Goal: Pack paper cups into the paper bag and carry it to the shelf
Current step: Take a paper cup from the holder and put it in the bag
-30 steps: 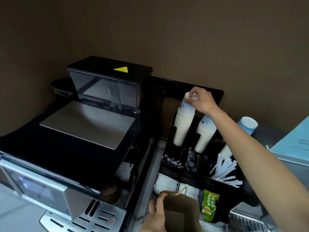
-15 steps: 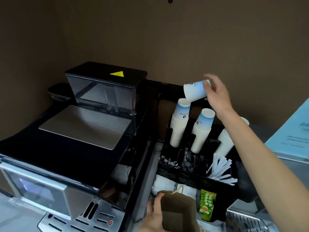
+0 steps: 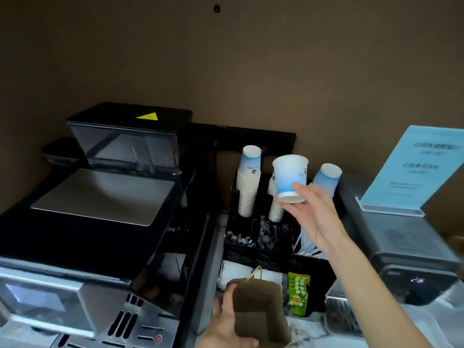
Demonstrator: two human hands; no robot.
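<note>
**cupstacker:** So the right hand (image 3: 316, 217) has one paper cup (image 3: 290, 177) pinched down at its base, thumb on the near side, fingers under and behind. The cup sits upright, mouth up, out in front of the cup stacks (image 3: 249, 182) in the black caddy (image 3: 263, 249). How would you say it handles?

**bagman_02:** Super light, basically no weight. The wall is thin and crushes easily, and the stiff parts are the rolled rim and the bottom ring. So gripping at the base like that is smart, I think. Squeeze mid-wall and it'd probably dent.

**cupstacker:** And the bag?

**bagman_02:** The brown paper bag (image 3: 259, 312) is low in the view, near the counter edge, mouth open and facing up. The left hand (image 3: 227, 322) is closed on its left wall, thumb at the rim and fingers mostly hidden behind the paper. Floppy thing, won't stand open on its own I reckon, so that hold matters. It has a twine handle (image 3: 257, 272), which looks best for carrying later.

**cupstacker:** Cup's well above the bag though, not in it yet.

**bagman_02:** Yep. It needs to come down and toward the body. Surface looks smooth but not slippery.
</note>
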